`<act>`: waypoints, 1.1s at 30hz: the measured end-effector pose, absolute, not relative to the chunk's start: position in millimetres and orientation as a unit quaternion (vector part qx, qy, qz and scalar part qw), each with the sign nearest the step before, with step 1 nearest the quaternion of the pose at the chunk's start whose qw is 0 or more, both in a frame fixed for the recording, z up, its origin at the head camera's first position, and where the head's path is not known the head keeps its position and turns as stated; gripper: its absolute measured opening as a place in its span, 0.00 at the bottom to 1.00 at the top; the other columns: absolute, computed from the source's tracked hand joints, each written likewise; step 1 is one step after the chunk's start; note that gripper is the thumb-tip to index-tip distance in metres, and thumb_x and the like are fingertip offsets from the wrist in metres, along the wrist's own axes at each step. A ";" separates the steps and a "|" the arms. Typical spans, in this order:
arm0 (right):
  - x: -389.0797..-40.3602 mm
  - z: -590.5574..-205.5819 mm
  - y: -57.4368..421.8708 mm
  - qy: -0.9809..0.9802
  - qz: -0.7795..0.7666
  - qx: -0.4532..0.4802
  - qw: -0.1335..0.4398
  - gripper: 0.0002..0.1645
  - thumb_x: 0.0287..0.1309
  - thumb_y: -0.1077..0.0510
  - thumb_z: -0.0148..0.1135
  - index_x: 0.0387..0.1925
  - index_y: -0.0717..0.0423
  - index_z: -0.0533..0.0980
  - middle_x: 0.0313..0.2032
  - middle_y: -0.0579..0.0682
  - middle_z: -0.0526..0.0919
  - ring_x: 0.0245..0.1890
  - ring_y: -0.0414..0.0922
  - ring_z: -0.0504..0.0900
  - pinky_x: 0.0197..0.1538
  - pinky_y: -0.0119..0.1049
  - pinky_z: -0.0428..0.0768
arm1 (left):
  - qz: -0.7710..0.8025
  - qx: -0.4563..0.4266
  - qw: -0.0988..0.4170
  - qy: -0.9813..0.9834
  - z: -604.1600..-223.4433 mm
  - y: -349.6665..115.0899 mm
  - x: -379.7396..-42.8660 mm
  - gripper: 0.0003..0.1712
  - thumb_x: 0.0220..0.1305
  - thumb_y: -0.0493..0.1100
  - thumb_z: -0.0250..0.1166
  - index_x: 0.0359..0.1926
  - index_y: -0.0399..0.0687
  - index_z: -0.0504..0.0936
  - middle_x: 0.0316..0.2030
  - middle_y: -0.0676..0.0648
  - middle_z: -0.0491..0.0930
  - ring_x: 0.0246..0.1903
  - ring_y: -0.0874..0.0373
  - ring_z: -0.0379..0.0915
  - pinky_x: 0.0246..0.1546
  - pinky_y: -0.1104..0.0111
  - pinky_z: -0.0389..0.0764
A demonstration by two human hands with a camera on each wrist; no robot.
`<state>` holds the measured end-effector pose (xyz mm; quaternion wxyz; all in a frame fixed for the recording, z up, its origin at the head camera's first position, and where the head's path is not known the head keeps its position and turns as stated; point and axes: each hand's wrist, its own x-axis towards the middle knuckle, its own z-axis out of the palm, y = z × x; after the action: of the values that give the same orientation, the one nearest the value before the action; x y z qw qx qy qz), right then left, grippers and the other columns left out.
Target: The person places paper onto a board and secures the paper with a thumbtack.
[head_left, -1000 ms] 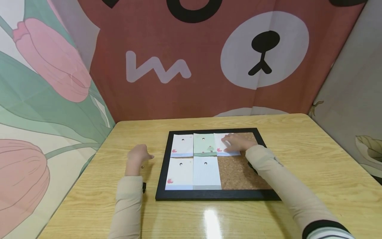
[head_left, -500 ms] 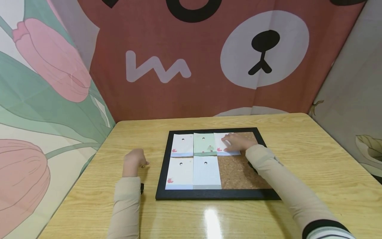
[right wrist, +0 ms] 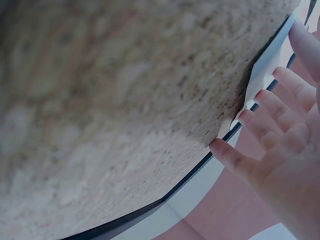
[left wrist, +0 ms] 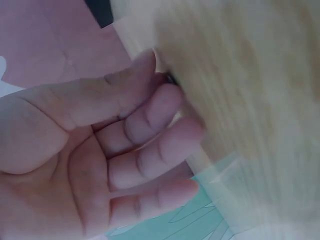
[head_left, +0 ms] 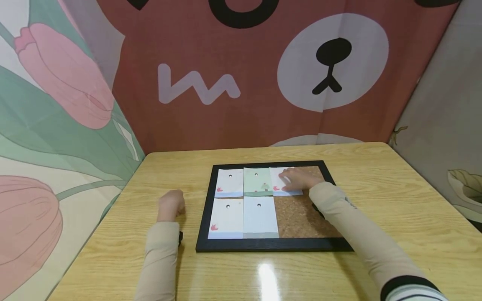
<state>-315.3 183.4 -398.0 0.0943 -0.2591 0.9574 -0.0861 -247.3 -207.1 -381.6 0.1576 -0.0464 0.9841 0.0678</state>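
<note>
A black-framed corkboard [head_left: 301, 217] lies on the wooden table with paper notes on it. My right hand [head_left: 299, 179] rests on the top right note [head_left: 276, 182], a white sheet with a red print. In the right wrist view, spread fingertips press along the paper note [right wrist: 267, 62], and the little finger touches bare cork. Left of the board, my left hand [head_left: 170, 205] is low over the table. In the left wrist view its thumb and index finger pinch a small dark, shiny thumbtack [left wrist: 171, 78], mostly hidden by the fingertips.
Two white notes [head_left: 230, 182] [head_left: 226, 219], a green note [head_left: 256, 184] and a lined note [head_left: 260, 219] are held by silver tacks. Printed cloths [head_left: 211, 121] hang behind and beside the table [head_left: 226, 276].
My left hand shifts slightly left and back, down to the small tack on the table, which is now hidden at its fingertips. The right hand stays still on the note.
</note>
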 end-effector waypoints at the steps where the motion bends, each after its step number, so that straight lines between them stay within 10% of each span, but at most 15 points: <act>1: -315.1 -397.6 183.0 0.957 -0.086 -0.259 0.095 0.33 0.52 0.48 0.62 0.57 0.59 0.68 0.55 0.59 0.69 0.56 0.56 0.64 0.56 0.50 0.61 | 0.067 -0.045 0.157 0.984 -382.7 -207.8 -247.9 0.20 0.48 0.32 0.65 0.44 0.29 0.76 0.30 0.40 0.78 0.19 0.56 0.70 0.19 0.69 0.71; 18: -313.7 -397.4 183.7 0.956 -0.089 -0.264 0.091 0.32 0.52 0.49 0.61 0.57 0.60 0.68 0.55 0.60 0.68 0.56 0.57 0.64 0.56 0.51 0.61 | 0.056 -0.018 0.103 0.993 -373.8 -201.4 -244.2 0.08 0.47 0.26 0.60 0.32 0.32 0.79 0.27 0.41 0.76 0.19 0.55 0.66 0.16 0.70 0.67; 25: -315.8 -401.0 184.9 0.956 -0.093 -0.260 0.100 0.33 0.53 0.48 0.61 0.58 0.59 0.67 0.56 0.60 0.68 0.57 0.57 0.64 0.56 0.51 0.61 | 0.079 -0.027 0.100 0.991 -369.7 -199.4 -248.0 0.20 0.38 0.22 0.58 0.39 0.32 0.77 0.32 0.37 0.76 0.11 0.58 0.69 0.12 0.72 0.67; 33: -315.4 -399.5 185.0 0.956 -0.092 -0.262 0.094 0.32 0.53 0.49 0.61 0.57 0.59 0.67 0.56 0.60 0.68 0.56 0.56 0.65 0.56 0.51 0.61 | 0.110 -0.018 0.112 0.987 -362.1 -191.5 -246.8 0.18 0.56 0.27 0.53 0.49 0.30 0.72 0.19 0.42 0.76 0.10 0.57 0.69 0.13 0.70 0.70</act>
<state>-315.4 185.0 -399.5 0.0944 -0.2616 0.9561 -0.0924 -246.8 -191.5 -362.1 0.1120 -0.0182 0.9874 0.1102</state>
